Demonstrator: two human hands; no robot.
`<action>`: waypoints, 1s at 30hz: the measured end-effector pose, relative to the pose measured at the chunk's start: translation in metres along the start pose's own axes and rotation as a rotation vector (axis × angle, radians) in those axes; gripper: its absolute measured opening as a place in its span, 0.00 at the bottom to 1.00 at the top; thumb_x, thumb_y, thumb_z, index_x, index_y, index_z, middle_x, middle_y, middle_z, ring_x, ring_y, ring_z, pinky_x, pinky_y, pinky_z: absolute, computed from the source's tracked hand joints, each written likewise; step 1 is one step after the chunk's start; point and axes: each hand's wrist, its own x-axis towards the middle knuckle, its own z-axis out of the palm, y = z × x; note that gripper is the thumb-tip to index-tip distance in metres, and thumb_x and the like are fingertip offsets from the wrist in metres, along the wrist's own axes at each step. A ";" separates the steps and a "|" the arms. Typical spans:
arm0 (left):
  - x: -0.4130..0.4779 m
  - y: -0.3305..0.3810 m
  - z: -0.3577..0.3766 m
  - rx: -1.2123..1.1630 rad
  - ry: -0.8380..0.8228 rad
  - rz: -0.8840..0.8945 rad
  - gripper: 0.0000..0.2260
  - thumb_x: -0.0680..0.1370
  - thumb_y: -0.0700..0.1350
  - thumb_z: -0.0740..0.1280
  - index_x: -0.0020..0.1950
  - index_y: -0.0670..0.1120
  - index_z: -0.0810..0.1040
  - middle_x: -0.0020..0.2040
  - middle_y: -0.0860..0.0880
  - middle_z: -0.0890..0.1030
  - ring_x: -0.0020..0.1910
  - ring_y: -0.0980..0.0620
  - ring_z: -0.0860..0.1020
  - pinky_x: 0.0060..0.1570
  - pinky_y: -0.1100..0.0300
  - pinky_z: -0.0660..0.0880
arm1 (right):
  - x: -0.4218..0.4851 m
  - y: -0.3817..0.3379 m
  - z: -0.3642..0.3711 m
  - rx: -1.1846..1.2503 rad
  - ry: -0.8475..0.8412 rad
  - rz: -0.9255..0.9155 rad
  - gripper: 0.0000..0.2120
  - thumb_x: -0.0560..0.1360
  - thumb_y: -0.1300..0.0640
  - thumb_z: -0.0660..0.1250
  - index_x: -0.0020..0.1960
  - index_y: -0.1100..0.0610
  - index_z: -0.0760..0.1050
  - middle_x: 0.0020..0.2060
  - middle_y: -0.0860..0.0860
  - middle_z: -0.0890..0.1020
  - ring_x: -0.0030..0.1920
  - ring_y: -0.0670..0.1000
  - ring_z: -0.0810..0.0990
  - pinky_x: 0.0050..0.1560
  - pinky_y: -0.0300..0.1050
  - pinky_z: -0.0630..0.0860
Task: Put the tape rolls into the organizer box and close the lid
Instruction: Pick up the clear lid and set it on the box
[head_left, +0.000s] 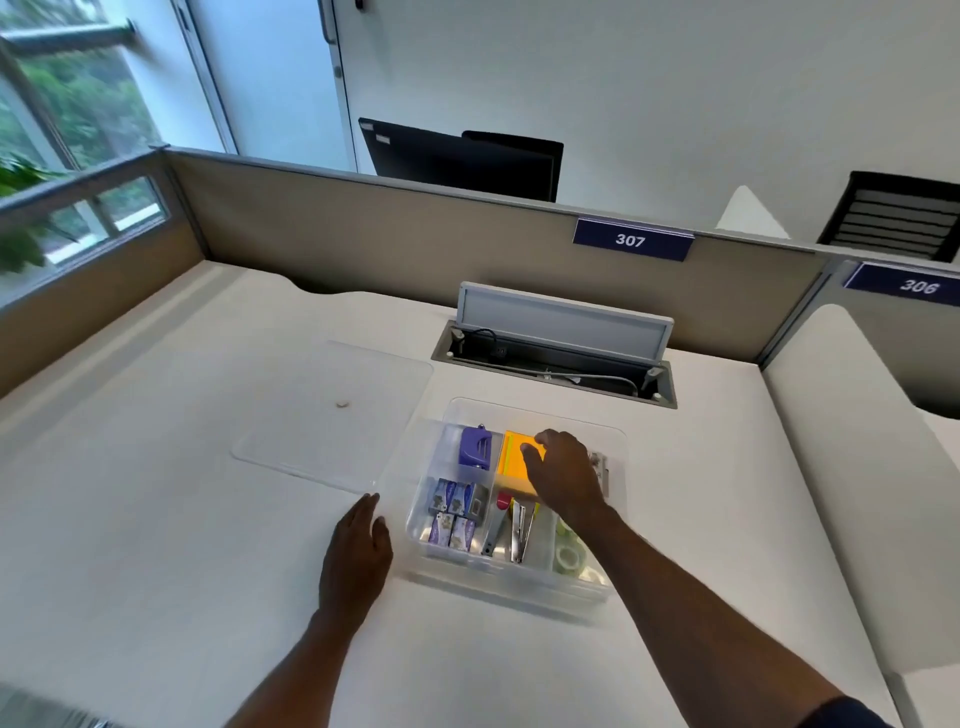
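A clear organizer box (519, 582) is being kept on a white desk (156, 571), and every place here is being given relative to that box. Its lid (332, 415) is lying flat on the desk just left of the box, so the box is standing open. The left hand (358, 551) is being rested palm down on the desk just beside the box's left wall, fingers spread and closed on nothing, with its fingertips near the lid's near corner. The right hand (563, 475) is being held over the box's far right part, fingers apart and bent downward above an orange pad (511, 454); whether anything is being touched or gripped beneath it cannot be told. The tape rolls (569, 553) are lying in the box's near right compartment. In the far left compartment a purple hole punch (475, 447) is being stored, small boxes (454, 512) are sitting in the near left one, and metal tools (511, 530) are lying in the near middle one. Beyond the box a cable hatch (561, 338) is standing open in the desk.
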 end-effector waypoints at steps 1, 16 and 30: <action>0.002 0.004 -0.002 -0.013 0.020 -0.006 0.18 0.78 0.39 0.62 0.69 0.42 0.71 0.68 0.42 0.75 0.68 0.44 0.72 0.68 0.51 0.67 | 0.001 -0.004 0.002 0.011 -0.008 -0.008 0.19 0.77 0.51 0.61 0.62 0.61 0.74 0.59 0.59 0.79 0.60 0.57 0.76 0.60 0.48 0.71; 0.080 -0.013 -0.056 -0.017 0.017 -0.028 0.19 0.78 0.44 0.64 0.68 0.42 0.72 0.68 0.43 0.74 0.68 0.46 0.71 0.69 0.50 0.67 | 0.033 -0.124 0.081 0.132 -0.080 -0.081 0.17 0.78 0.53 0.61 0.60 0.63 0.76 0.57 0.59 0.80 0.61 0.58 0.75 0.60 0.46 0.68; 0.151 -0.077 -0.078 0.123 -0.095 -0.247 0.25 0.78 0.47 0.63 0.73 0.40 0.63 0.76 0.40 0.60 0.76 0.43 0.58 0.72 0.50 0.59 | 0.049 -0.177 0.170 0.458 -0.247 0.510 0.09 0.69 0.64 0.59 0.31 0.58 0.64 0.30 0.51 0.69 0.32 0.51 0.70 0.34 0.38 0.67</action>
